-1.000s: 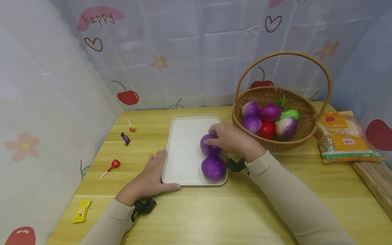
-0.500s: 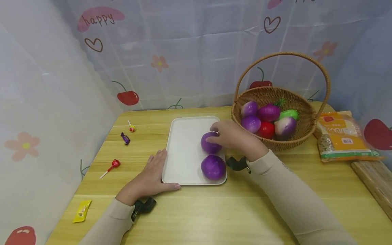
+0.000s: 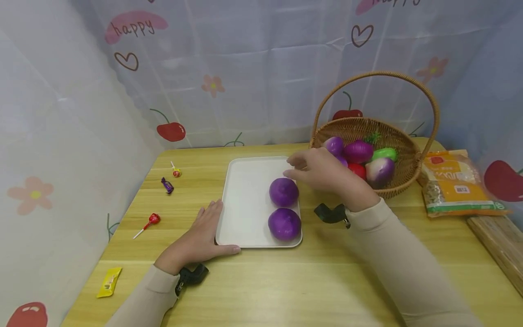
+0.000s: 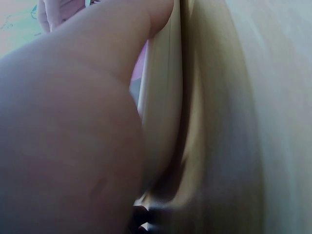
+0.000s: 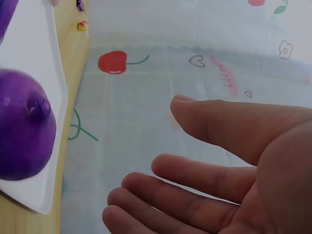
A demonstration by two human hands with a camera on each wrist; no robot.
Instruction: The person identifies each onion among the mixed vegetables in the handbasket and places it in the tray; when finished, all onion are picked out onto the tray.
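Note:
A white tray (image 3: 245, 200) lies on the table with two round purple toy onions (image 3: 284, 224) along its right side, one behind the other. My left hand (image 3: 199, 235) rests at the tray's left front corner, fingers extended along the rim and thumb along the front edge. Just above and right of the rear onion (image 3: 283, 192) hovers my right hand (image 3: 323, 171), holding nothing. Its fingers and thumb are spread apart in the right wrist view, away from the purple onion (image 5: 24, 124). In the left wrist view my palm and thumb hide most of the tray.
A wicker basket (image 3: 402, 181) with a tall handle holds several toy vegetables at the back right. Beside it lie an orange bag (image 3: 459, 181) and a wooden board (image 3: 498, 240). Candies lie on the left, including a red lollipop (image 3: 153, 218) and a yellow packet (image 3: 109, 282).
My right hand has let go of the rear onion and moved up and right toward the basket. That onion stays on the tray. My left hand has not moved.

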